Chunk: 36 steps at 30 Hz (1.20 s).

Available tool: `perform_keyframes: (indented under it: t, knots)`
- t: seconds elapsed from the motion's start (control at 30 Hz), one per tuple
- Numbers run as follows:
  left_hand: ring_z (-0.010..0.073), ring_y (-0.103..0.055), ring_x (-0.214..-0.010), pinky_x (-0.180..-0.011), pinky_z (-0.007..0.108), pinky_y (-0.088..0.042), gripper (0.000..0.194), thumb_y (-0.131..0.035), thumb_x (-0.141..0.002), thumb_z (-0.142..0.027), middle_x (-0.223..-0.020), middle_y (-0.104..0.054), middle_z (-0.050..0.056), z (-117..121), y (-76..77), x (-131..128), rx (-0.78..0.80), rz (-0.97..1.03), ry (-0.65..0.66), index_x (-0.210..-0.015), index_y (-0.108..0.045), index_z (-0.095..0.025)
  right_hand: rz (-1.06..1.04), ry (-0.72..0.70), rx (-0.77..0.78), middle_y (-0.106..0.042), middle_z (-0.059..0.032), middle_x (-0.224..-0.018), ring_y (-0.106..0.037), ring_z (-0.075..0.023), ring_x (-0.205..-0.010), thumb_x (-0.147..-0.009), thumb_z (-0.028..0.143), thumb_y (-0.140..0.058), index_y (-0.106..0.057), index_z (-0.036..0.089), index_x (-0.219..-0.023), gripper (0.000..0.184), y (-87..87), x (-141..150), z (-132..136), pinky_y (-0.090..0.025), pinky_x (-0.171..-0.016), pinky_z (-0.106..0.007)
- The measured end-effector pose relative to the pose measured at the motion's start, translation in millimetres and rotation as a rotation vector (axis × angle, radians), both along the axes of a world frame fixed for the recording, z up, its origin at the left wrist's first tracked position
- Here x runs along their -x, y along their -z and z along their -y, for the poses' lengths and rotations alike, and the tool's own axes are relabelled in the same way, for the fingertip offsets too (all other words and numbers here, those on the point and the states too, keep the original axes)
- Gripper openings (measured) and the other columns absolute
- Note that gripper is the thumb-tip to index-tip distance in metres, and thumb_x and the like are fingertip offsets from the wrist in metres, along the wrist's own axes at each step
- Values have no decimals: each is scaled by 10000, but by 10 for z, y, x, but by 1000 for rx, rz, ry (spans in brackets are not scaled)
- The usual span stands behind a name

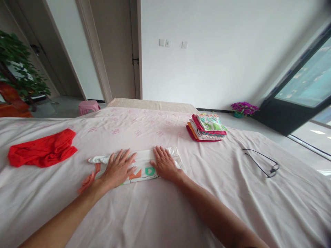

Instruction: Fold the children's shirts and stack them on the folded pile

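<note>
A white garment [143, 159] with orange and green printed shapes lies folded into a long strip on the pale pink bed sheet [144, 213]. My left hand [119, 169] rests flat on its left half, fingers spread. On the right half, my right hand [165, 163] presses down with the palm flat and the fingers stretched out. Coral-coloured fabric [87, 182] sticks out at the garment's left end, partly behind my left wrist. Both palms hide some of the print.
A crumpled red garment [42, 148] lies at the left. To the right stands a stack of folded clothes [207, 128], and beyond it dark-framed glasses [263, 163] lie on the sheet. A pink stool [88, 106] and purple flowers [244, 108] are on the floor behind.
</note>
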<state>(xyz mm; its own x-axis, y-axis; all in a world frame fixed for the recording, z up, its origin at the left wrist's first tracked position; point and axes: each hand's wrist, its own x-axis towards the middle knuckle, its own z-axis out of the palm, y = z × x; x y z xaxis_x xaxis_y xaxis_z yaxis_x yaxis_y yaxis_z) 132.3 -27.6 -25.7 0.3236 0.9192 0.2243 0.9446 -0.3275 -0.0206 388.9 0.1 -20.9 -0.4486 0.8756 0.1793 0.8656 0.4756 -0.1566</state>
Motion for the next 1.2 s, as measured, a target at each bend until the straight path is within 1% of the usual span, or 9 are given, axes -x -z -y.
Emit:
perform_keyframes:
  t: [0.2, 0.43, 0.57, 0.63, 0.7, 0.87, 1.03, 1.1, 1.2]
  knots:
    - [408, -269, -1419, -1089, 633, -204, 624, -414, -913, -556, -1560, -345, 128, 91, -19, 216, 26, 1, -116, -1477, -393, -292, 76, 187, 19, -252, -140, -1576, -199, -287, -1468, -1003, 477, -297, -316, 100, -1514, 635, -3, -538, -182, -142, -1188, -489]
    - [453, -318, -1370, -1041, 693, -207, 655, -332, -900, -636, -1550, -348, 134, 158, -24, 425, 89, 17, -278, -1480, -375, -334, 64, 277, 66, -280, -109, -1579, -213, -245, -1463, -1011, 424, -291, -324, 142, -1509, 573, -42, -645, -197, -143, -1178, -451]
    - [468, -396, -1314, -1012, 689, -251, 653, -297, -906, -645, -1505, -409, 168, 154, -203, 410, 108, 9, -343, -1427, -470, -293, -5, 393, 61, -453, -101, -1481, -380, -242, -1361, -995, 377, -355, -455, 186, -1417, 474, -185, -761, -160, -295, -1092, -390]
    - [451, -399, -1324, -1031, 650, -272, 613, -292, -930, -596, -1497, -419, 177, 142, -299, 343, 54, 12, -320, -1378, -534, -254, -22, 451, 52, -548, -126, -1368, -479, -257, -1250, -980, 397, -397, -504, 194, -1363, 447, -263, -813, -129, -365, -1009, -373]
    - [399, -370, -1368, -1081, 582, -272, 554, -305, -954, -527, -1503, -423, 154, 128, -342, 268, -18, 21, -225, -1359, -551, -241, -25, 502, 68, -596, -150, -1270, -528, -269, -1171, -959, 453, -436, -520, 187, -1335, 468, -330, -832, -106, -398, -943, -367]
    - [294, -337, -1415, -1138, 468, -278, 535, -386, -951, -488, -1523, -412, 117, 134, -179, 186, -17, 78, 21, -1423, -474, -252, -10, 598, 258, -648, -150, -1174, -602, -297, -1073, -872, 577, -514, -573, 177, -1205, 523, -461, -773, -130, -436, -841, -383]
    - [274, -350, -1410, -1143, 482, -265, 482, -418, -954, -421, -1525, -416, 88, 167, -25, 219, -2, 80, 37, -1417, -475, -297, 13, 564, 341, -680, -117, -1130, -636, -292, -1023, -814, 505, -560, -633, 208, -1020, 369, -510, -703, -185, -447, -799, -374]
    - [270, -354, -1407, -1146, 479, -261, 478, -427, -953, -413, -1522, -421, 83, 171, -14, 227, -17, 90, 40, -1416, -476, -303, 4, 558, 315, -685, -116, -1121, -643, -278, -1009, -827, 449, -535, -643, 214, -985, 303, -472, -688, -191, -448, -776, -351]
    - [266, -359, -1403, -1153, 470, -253, 466, -447, -945, -396, -1506, -443, 77, 176, -14, 228, -42, 121, 47, -1401, -494, -309, -36, 571, 248, -695, -132, -1084, -653, -270, -973, -859, 416, -486, -639, 203, -1029, 312, -381, -693, -199, -449, -752, -336]
